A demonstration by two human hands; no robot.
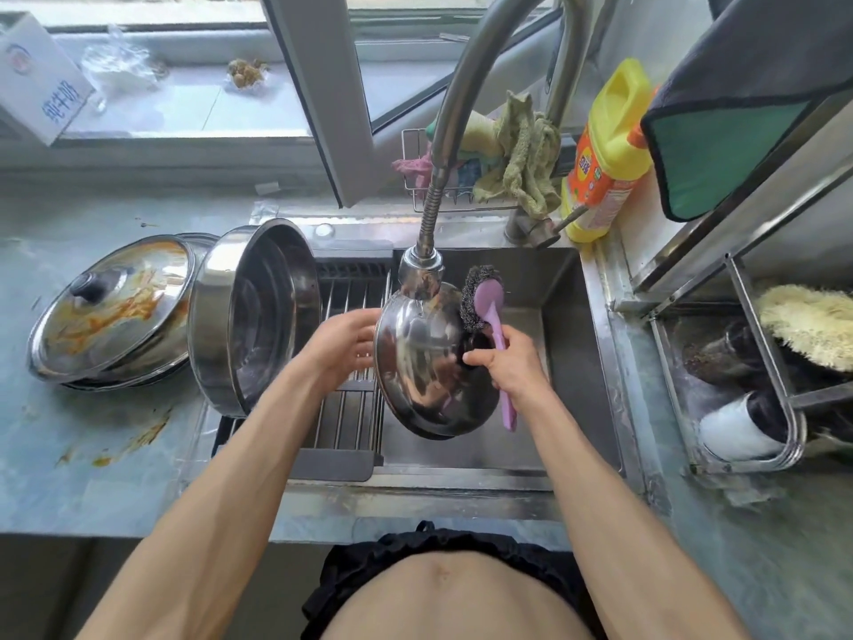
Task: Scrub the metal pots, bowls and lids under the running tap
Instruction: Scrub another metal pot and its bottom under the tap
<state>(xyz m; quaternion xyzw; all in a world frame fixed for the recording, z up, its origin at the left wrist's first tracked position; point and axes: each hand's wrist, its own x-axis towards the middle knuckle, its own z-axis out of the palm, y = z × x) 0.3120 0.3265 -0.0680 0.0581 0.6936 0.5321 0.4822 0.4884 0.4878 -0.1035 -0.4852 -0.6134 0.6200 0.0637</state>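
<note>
A shiny metal bowl (422, 362) is held tilted over the sink (567, 325), right under the tap head (419, 272). My left hand (344, 346) grips the bowl's left rim. My right hand (507, 364) holds a purple-handled steel-wool scrubber (484, 300), its wire pad lying against the bowl's upper right edge. A large steel pot (254, 316) stands on its side at the sink's left end. A lid (115, 307) smeared with orange sauce lies on the counter further left, on top of another lid.
A slatted drain rack (346, 418) spans the sink's left half. Behind the tap are a wire caddy with rags (517, 154) and a yellow detergent bottle (604, 154). A metal shelf (738, 376) with a brush and cups stands at the right.
</note>
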